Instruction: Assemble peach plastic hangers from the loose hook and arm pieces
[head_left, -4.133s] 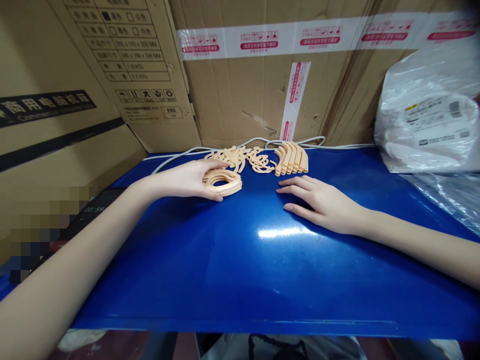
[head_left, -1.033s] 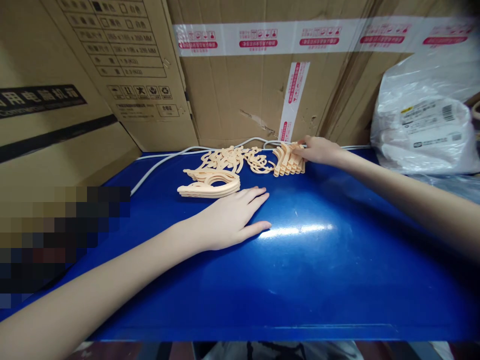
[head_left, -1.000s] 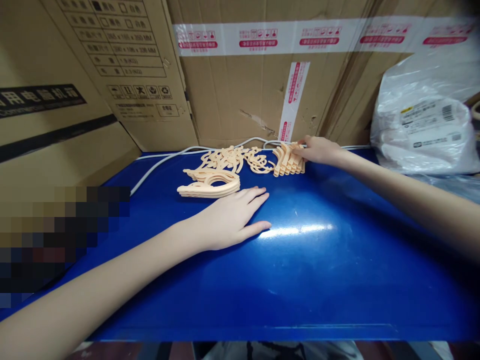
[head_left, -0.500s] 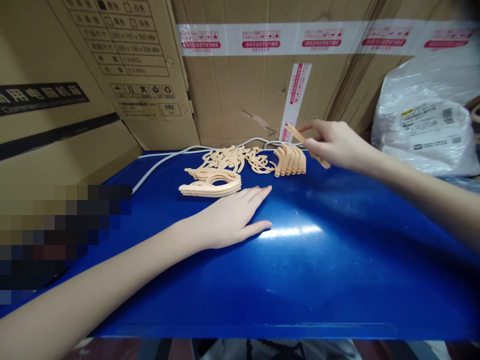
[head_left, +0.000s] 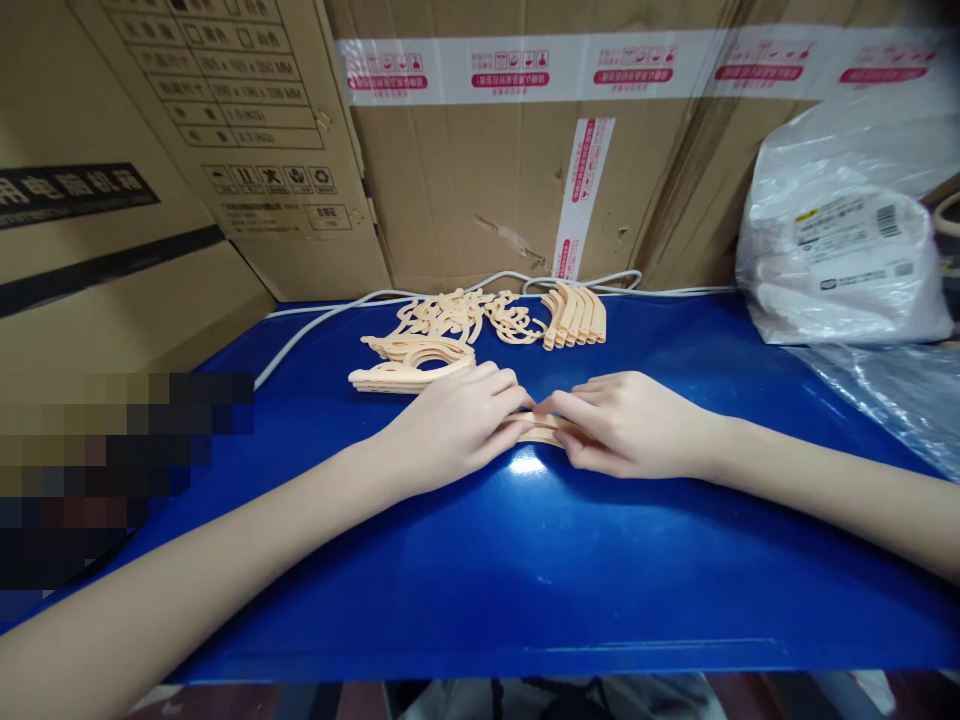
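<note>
A curved beige plastic hanger arm lies low over the middle of the blue table, its ends covered by my fingers. My left hand pinches its left end between thumb and fingers. From the other side, my right hand grips the right end, fingertips close to those of the left. Just behind my left hand is a stack of beige folding hangers, partly covered by that hand. Farther back lie a tangled pile of small beige hook-like parts and a row of similar curved arms.
Cardboard boxes wall off the back and left of the blue table. A white cable runs along the table's rear edge. Clear plastic-wrapped goods sit at the back right, with a plastic sheet spreading forward.
My right hand has come down and left from above the row, bringing the hanger arm to the middle. My left hand, flat and outstretched before, has closed on its left end.
</note>
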